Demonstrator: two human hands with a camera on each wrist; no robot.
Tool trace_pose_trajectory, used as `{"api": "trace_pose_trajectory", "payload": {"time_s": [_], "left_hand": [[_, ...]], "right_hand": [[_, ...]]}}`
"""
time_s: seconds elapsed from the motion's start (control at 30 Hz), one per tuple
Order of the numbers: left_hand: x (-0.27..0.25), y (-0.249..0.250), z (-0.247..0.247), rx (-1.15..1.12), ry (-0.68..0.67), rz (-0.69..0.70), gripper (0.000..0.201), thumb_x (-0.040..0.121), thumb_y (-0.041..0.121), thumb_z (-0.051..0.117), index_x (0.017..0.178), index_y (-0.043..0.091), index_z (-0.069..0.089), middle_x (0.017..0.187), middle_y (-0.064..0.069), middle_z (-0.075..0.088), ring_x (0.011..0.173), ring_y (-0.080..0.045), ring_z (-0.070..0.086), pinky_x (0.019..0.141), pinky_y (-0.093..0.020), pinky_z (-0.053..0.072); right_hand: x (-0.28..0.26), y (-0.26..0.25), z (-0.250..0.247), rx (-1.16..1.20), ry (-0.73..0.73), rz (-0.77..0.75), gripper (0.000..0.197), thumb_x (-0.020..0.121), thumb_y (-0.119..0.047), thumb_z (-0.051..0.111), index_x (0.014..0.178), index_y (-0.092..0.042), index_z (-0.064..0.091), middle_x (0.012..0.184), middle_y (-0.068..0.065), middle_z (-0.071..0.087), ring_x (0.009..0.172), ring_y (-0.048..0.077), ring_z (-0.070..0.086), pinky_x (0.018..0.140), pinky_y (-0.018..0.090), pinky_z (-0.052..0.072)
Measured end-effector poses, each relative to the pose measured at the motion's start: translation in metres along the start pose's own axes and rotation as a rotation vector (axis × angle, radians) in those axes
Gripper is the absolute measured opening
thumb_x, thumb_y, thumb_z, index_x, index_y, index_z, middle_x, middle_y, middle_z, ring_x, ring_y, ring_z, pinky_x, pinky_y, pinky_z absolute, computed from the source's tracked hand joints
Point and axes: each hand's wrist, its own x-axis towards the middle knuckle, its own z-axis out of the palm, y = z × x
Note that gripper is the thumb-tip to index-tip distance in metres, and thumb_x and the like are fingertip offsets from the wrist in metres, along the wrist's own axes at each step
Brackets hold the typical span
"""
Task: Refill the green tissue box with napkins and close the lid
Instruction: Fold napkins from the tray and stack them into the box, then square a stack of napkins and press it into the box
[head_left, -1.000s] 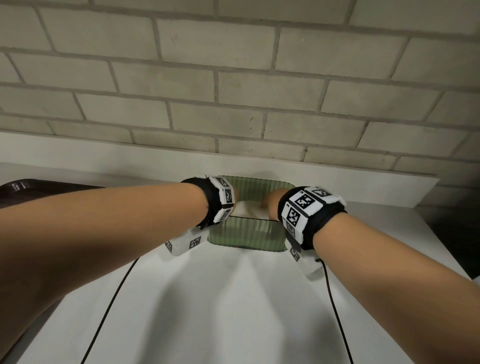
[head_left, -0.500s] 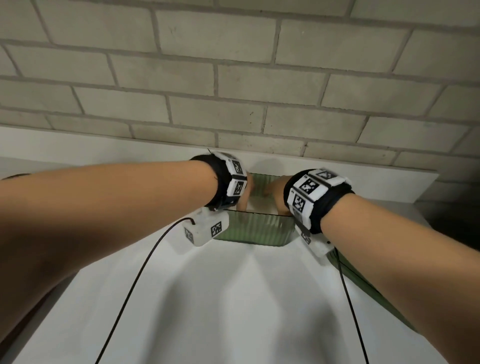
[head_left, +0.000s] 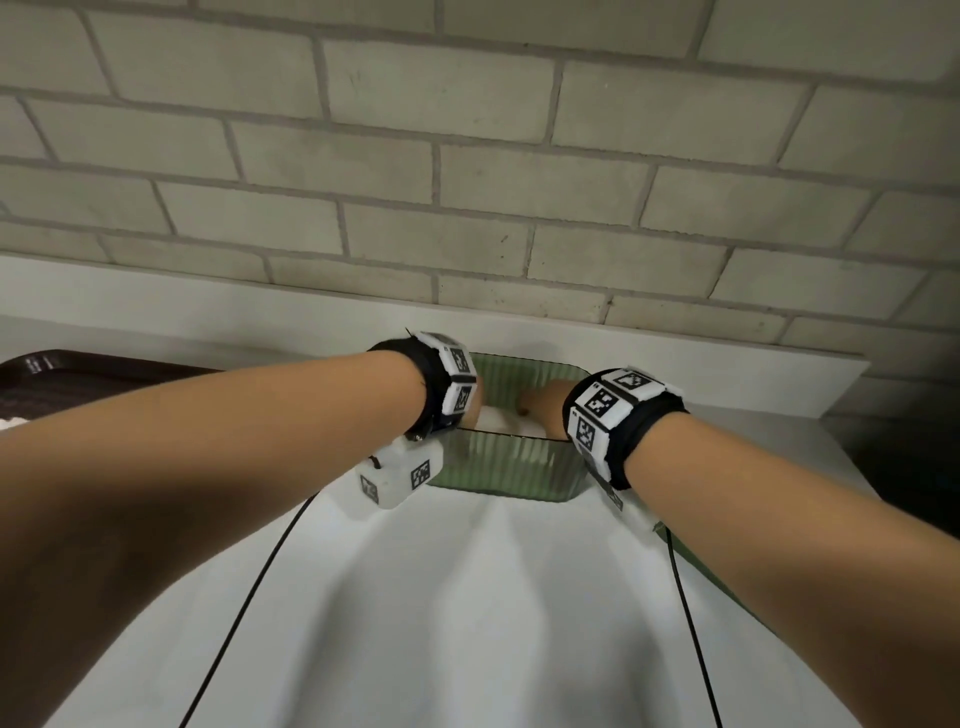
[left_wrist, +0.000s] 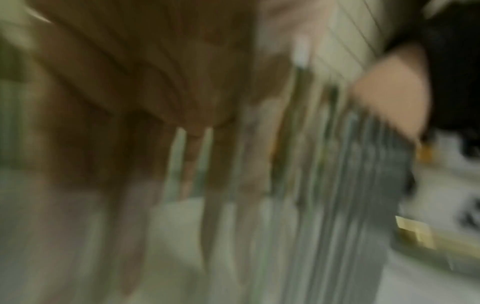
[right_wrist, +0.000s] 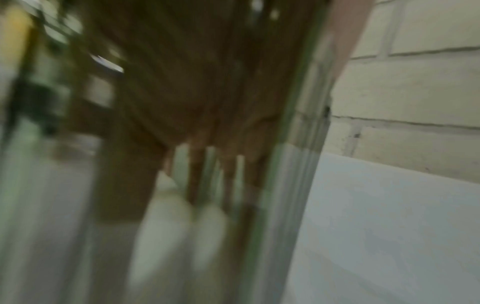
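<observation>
The green ribbed tissue box (head_left: 498, 467) stands open at the back of the white table, near the brick wall. White napkins (head_left: 501, 420) lie inside it. My left hand (head_left: 475, 402) and right hand (head_left: 543, 405) both reach down into the box and press on the napkins. The blurred left wrist view shows straight fingers (left_wrist: 221, 164) pointing down beside the ribbed wall (left_wrist: 350, 185). In the right wrist view, straight fingers (right_wrist: 197, 174) likewise rest on the white napkins (right_wrist: 166, 226). A strip of the green lid (head_left: 691, 561) shows on the table under my right forearm.
A dark brown tray (head_left: 78, 374) sits at the far left of the table. A raised white ledge (head_left: 727, 379) runs behind the box, below the brick wall. Two black cables (head_left: 249, 597) trail over the white tabletop toward me.
Both hands stay inside the box on the napkins. The head view has shifted, and the green lid has come into sight under my right forearm. Both wrist pictures are smeared by motion.
</observation>
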Motion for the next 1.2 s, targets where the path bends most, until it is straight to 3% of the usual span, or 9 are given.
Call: {"api": "trace_pose_trajectory", "payload": {"time_s": [0.07, 0.17, 0.37, 0.47, 0.63, 0.73, 0.83, 0.93, 1.2], "left_hand": [[-0.003, -0.013, -0.015, -0.255, -0.097, 0.074, 0.051, 0.081, 0.019, 0.071, 0.127, 0.003, 0.055, 0.119, -0.014, 0.064, 0.088, -0.022, 0.065, 0.079, -0.033, 0.052], [-0.026, -0.016, -0.031, -0.398, -0.024, 0.045, 0.054, 0.078, 0.026, 0.075, 0.122, 0.0, 0.059, 0.101, -0.014, 0.068, 0.044, -0.014, 0.063, 0.047, -0.02, 0.051], [-0.075, -0.027, -0.028, -0.589, 0.172, 0.025, 0.046, 0.087, 0.029, 0.065, 0.127, 0.008, 0.055, 0.104, -0.009, 0.067, 0.093, -0.026, 0.069, 0.058, -0.024, 0.049], [-0.1, -0.031, -0.01, -0.726, 0.254, 0.04, 0.034, 0.087, 0.03, 0.064, 0.117, 0.016, 0.06, 0.082, 0.002, 0.061, 0.085, -0.02, 0.071, 0.047, -0.016, 0.044], [-0.139, -0.042, 0.022, -0.933, 0.414, 0.043, 0.017, 0.085, 0.026, 0.066, 0.1, 0.018, 0.065, 0.067, 0.007, 0.062, 0.059, -0.007, 0.059, 0.035, -0.008, 0.037], [-0.165, -0.055, 0.039, -1.038, 0.448, 0.014, 0.011, 0.085, 0.026, 0.065, 0.095, 0.022, 0.063, 0.083, 0.0, 0.07, 0.069, -0.01, 0.063, 0.045, -0.016, 0.039], [-0.195, -0.076, 0.056, -1.167, 0.505, -0.024, 0.01, 0.085, 0.024, 0.064, 0.095, 0.022, 0.062, 0.075, 0.004, 0.062, 0.066, -0.009, 0.059, 0.047, -0.011, 0.044], [-0.226, -0.101, 0.075, -1.213, 0.633, -0.083, 0.015, 0.085, 0.028, 0.065, 0.098, 0.022, 0.065, 0.082, 0.005, 0.064, 0.075, -0.011, 0.061, 0.069, -0.019, 0.049], [-0.298, -0.156, 0.114, -1.277, 0.866, -0.268, 0.014, 0.084, 0.028, 0.065, 0.098, 0.027, 0.065, 0.083, 0.011, 0.066, 0.065, -0.002, 0.056, 0.069, -0.015, 0.046]], "right_hand": [[0.01, 0.009, 0.009, 0.084, -0.001, 0.037, 0.078, 0.077, -0.02, 0.07, 0.145, -0.028, 0.032, 0.147, -0.002, 0.04, 0.127, 0.024, 0.049, 0.099, 0.036, 0.046], [-0.034, 0.003, -0.012, 0.234, 0.091, 0.083, 0.076, 0.08, -0.034, 0.07, 0.145, -0.018, 0.034, 0.15, 0.001, 0.037, 0.133, 0.022, 0.042, 0.102, 0.029, 0.039], [-0.127, -0.021, -0.029, 0.733, 0.493, 0.127, 0.044, 0.083, -0.032, 0.067, 0.123, -0.014, 0.058, 0.116, 0.008, 0.063, 0.105, 0.023, 0.058, 0.084, 0.026, 0.047], [-0.15, -0.034, -0.012, 0.929, 0.576, 0.127, 0.032, 0.083, -0.029, 0.069, 0.112, -0.018, 0.063, 0.092, -0.001, 0.064, 0.084, 0.015, 0.058, 0.063, 0.019, 0.043], [-0.183, -0.065, 0.009, 1.112, 0.69, 0.069, 0.014, 0.083, -0.023, 0.07, 0.096, -0.022, 0.065, 0.081, -0.003, 0.066, 0.074, 0.007, 0.059, 0.064, 0.014, 0.04], [-0.194, -0.085, 0.016, 1.172, 0.722, -0.001, 0.012, 0.083, -0.019, 0.071, 0.092, -0.023, 0.065, 0.082, -0.005, 0.066, 0.075, 0.001, 0.059, 0.063, 0.009, 0.039], [-0.201, -0.102, 0.023, 1.215, 0.707, -0.089, 0.016, 0.079, -0.015, 0.074, 0.086, -0.028, 0.067, 0.078, -0.008, 0.071, 0.076, 0.002, 0.064, 0.065, 0.01, 0.047], [-0.196, -0.12, 0.027, 1.236, 0.651, -0.142, 0.026, 0.074, -0.008, 0.077, 0.077, -0.033, 0.071, 0.073, -0.01, 0.074, 0.069, 0.0, 0.066, 0.067, 0.006, 0.046], [-0.165, -0.191, -0.012, 1.234, 0.567, -0.35, 0.024, 0.074, -0.012, 0.078, 0.077, -0.035, 0.072, 0.076, -0.013, 0.073, 0.066, -0.003, 0.065, 0.062, 0.003, 0.045]]}}
